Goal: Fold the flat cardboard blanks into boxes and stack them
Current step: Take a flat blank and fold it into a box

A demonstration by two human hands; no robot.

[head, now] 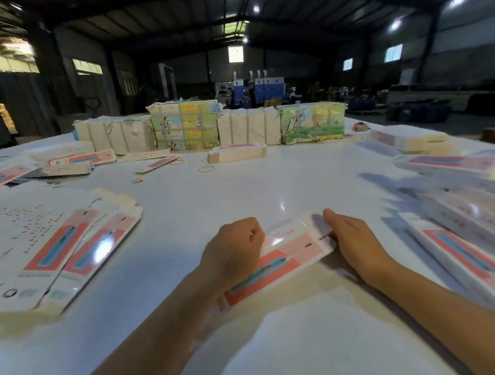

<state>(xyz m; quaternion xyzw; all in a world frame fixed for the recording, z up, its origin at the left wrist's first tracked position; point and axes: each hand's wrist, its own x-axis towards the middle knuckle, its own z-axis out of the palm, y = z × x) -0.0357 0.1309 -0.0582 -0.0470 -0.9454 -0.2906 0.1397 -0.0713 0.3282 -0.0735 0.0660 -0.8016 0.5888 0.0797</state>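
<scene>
A long white and pink cardboard blank (282,257) with a blue pen picture lies slanted on the white table (241,193) in front of me. My left hand (233,252) grips its left long edge with curled fingers. My right hand (351,239) holds the far right end, thumb up at the corner. A pile of flat blanks (56,257) lies at the left, and more blanks (460,232) are spread at the right.
Wrapped bundles (184,126) stand in a row along the table's far edge. A small stack of folded boxes (237,153) lies before them. Rubber bands (206,169) and loose blanks (79,161) are scattered at the back left. A dim warehouse hall lies beyond.
</scene>
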